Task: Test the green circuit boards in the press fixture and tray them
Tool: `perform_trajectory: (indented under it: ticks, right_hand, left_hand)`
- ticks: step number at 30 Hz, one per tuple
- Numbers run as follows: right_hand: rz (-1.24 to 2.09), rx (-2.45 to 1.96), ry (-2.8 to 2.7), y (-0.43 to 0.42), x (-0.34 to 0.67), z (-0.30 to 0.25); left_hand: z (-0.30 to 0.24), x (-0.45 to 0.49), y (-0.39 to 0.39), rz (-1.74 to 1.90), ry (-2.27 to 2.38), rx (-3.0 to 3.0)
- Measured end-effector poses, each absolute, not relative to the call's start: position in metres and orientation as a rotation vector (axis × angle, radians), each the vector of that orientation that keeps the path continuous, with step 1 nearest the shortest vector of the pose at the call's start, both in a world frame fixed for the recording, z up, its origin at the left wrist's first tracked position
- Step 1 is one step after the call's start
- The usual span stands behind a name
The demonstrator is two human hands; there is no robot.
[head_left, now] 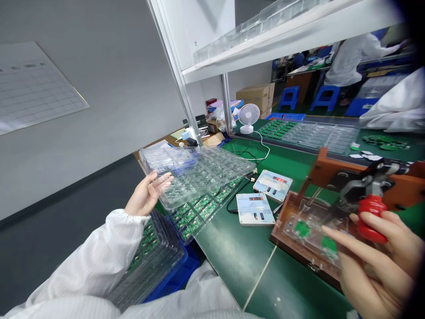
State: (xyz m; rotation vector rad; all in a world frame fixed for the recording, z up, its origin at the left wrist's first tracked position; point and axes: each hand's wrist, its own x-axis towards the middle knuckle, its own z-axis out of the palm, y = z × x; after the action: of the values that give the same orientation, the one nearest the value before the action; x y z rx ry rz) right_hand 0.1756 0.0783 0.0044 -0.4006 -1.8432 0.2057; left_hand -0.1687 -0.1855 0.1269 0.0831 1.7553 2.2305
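My left hand (146, 195) grips the near left edge of an empty clear plastic tray (199, 170), lifted a little above another tray filled with small green circuit boards (202, 208). My right hand (375, 257) rests on the brown test fixture (305, 248). Its fingers curl beside the red knob (373, 217) of the fixture's clamp lever and one finger stretches over the clear cover. Two green boards (303, 229) lie under that cover.
Two white meter boxes with red digits (272, 185) lie on the green mat beside the fixture. A stack of board-filled trays sits in a blue bin (172, 274) by my left arm. Further trays, a small white fan (248, 117), cardboard boxes and a person in white lie beyond.
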Motion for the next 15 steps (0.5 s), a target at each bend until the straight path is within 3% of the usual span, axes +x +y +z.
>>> perform_trajectory:
  ticks: [15]
  right_hand:
    - [0.189, -0.361, -1.878, 0.071, 0.174, 0.022]
  left_hand:
    - [0.158, -0.169, -0.168, 2.185, 1.823, 0.190]
